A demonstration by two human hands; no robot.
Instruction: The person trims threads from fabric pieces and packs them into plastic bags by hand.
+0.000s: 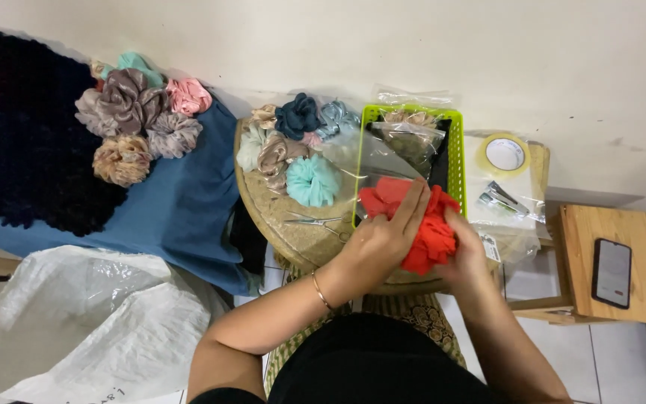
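A red fabric scrunchie [424, 221] is held between both hands over the near edge of a round woven tray [278, 217]. My left hand [383, 236] lies over its left side with the fingers pressed on the cloth. My right hand [465, 247] grips its right side from below. A clear plastic bag [371, 161] lies just behind the scrunchie. Small metal scissors [315, 221] rest on the tray left of my left hand.
Several scrunchies [297, 146] lie on the tray, more [136, 112] on blue cloth at left. A green basket [454, 161] holds bagged scrunchies. A tape roll [504, 153], a phone [611, 273] on a wooden stool, and a white sack [76, 322] lie around.
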